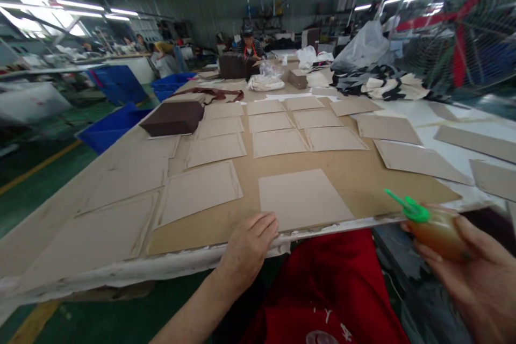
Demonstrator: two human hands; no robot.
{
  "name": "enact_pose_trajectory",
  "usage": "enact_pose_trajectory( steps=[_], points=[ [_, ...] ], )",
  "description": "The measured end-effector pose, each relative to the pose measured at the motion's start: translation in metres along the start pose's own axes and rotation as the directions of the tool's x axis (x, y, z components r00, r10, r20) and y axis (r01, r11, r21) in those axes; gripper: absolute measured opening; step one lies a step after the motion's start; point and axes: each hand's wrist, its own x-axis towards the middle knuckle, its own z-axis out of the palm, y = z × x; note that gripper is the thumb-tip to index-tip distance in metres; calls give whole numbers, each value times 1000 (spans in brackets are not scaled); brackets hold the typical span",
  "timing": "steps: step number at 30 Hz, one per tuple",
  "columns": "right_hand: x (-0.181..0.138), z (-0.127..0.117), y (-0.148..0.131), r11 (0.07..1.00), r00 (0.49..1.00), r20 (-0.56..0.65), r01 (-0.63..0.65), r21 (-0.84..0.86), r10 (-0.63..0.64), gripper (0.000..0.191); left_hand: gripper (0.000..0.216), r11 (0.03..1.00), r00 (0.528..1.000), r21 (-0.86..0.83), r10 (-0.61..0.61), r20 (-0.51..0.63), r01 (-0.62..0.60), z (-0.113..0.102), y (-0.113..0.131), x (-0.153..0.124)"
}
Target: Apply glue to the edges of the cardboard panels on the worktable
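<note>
The right hand (470, 271) grips a bottle (439, 234), green nozzle (413, 208) leftward, by the table (177, 264); the left hand (250, 244), fingers (262, 221) together, lies at the near-left corner of a card (304, 199) flat on the table; whether it pinches, I cannot tell.

The cards (302, 199) along the table's (161, 267) near edge look like smooth, dull cardboard. The bottle (441, 235) looks like cloudy plastic with a green plastic tip (416, 210). Past the left edge, the blue bins (113, 126) look like smooth plastic.
</note>
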Motion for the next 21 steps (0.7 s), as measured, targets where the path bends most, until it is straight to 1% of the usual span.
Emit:
enact_pose_trajectory(
  steps=[1, 2, 3, 4, 5, 7, 9, 10, 11, 12, 13, 14, 15, 16, 17, 18, 19, 20, 21],
  points=[
    [2, 15, -1, 981, 991, 33, -131, 142, 128, 31, 29, 995, 997, 68, 75, -23, -73, -1, -3, -3],
    [3, 30, -2, 930, 966, 90, -258, 262, 242, 32, 28, 981, 988, 139, 144, -50, -136, -3, -5, -5],
    [4, 42, -3, 873, 935, 155, -355, 335, 320, 35, 26, 962, 976, 203, 200, -81, -181, -4, -6, -8],
    [3, 53, -4, 839, 910, 213, -411, 357, 356, 38, 24, 947, 965, 248, 236, -113, -203, -5, -7, -11],
    [3, 62, -5, 817, 891, 254, -449, 362, 376, 41, 22, 944, 959, 264, 243, -148, -199, -5, -6, -14],
    [1, 76, -6, 787, 857, 315, -504, 356, 407, 43, 20, 962, 953, 211, 217, -211, -172, -4, -2, -21],
    [0, 85, -8, 782, 843, 346, -522, 340, 412, 42, 22, 989, 945, 113, 123, -303, -93, -1, 4, -31],
    [-1, 88, -9, 793, 846, 355, -512, 331, 398, 41, 22, 998, 926, 64, 42, -375, -19, 1, 8, -37],
    [-1, 91, -9, 809, 851, 367, -494, 320, 375, 40, 19, 997, 886, 1, -64, -459, 72, 3, 12, -42],
    [0, 93, -10, 829, 858, 381, -469, 306, 345, 39, 16, 978, 823, -102, -208, -529, 182, 6, 17, -48],
    [0, 94, -10, 850, 863, 396, -441, 288, 313, 39, 10, 920, 744, -255, -390, -542, 297, 8, 22, -52],
    [2, 96, -10, 871, 868, 408, -411, 270, 283, 39, 5, 804, 658, -440, -586, -473, 400, 11, 27, -55],
    [4, 98, -10, 888, 870, 418, -386, 250, 261, 40, 11, 625, 576, -617, -754, -317, 478, 13, 33, -57],
    [7, 100, -10, 901, 873, 422, -365, 233, 245, 40, 19, 405, 507, -742, -856, -103, 534, 15, 38, -57],
    [11, 104, -10, 912, 878, 418, -345, 220, 232, 41, 26, 189, 459, -799, -880, 121, 572, 18, 44, -55],
    [16, 109, -10, 920, 885, 411, -326, 215, 218, 42, 31, 13, 434, -804, -847, 307, 595, 20, 48, -53],
    [21, 114, -9, 926, 891, 407, -311, 216, 204, 42, 34, -108, 429, -789, -791, 437, 605, 23, 52, -50],
    [27, 121, -9, 930, 897, 404, -290, 226, 182, 42, 36, -185, 435, -773, -736, 518, 607, 25, 55, -47],
    [32, 129, -7, 933, 903, 401, -266, 241, 154, 41, 38, -232, 447, -759, -690, 569, 609, 27, 57, -44]
  ],
)
